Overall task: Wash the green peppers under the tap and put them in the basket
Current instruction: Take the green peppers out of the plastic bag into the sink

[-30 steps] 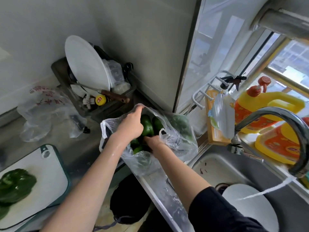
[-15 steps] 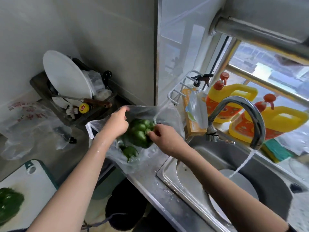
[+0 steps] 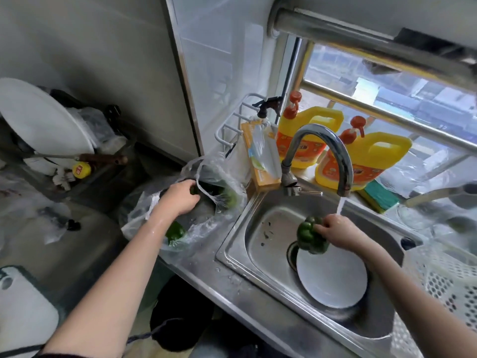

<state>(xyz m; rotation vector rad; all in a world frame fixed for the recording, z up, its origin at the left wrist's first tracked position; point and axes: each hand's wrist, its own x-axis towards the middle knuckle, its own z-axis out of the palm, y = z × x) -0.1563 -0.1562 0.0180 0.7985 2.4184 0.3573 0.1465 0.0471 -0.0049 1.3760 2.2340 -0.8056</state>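
Note:
My right hand (image 3: pixel 340 232) grips a green pepper (image 3: pixel 309 235) over the steel sink (image 3: pixel 260 228), just below the running tap (image 3: pixel 322 151). Water falls from the spout onto my fingers. My left hand (image 3: pixel 179 196) holds the rim of a clear plastic bag (image 3: pixel 206 223) on the counter left of the sink. More green peppers show through the bag, one (image 3: pixel 175 232) low by my wrist, another (image 3: pixel 229 198) near the back. The white perforated basket (image 3: pixel 444 277) stands at the right edge.
A white plate (image 3: pixel 333 280) lies in the sink bottom. Two yellow detergent jugs (image 3: pixel 361 158) and a sponge (image 3: pixel 379 197) sit on the sill behind the tap. A dish rack with a white plate (image 3: pixel 44 120) stands far left. A white cutting board (image 3: pixel 23 313) lies near left.
My right hand lifted one green pepper out of the bag and carried it right, under the tap stream. My left hand stayed on the bag. The camera turned right.

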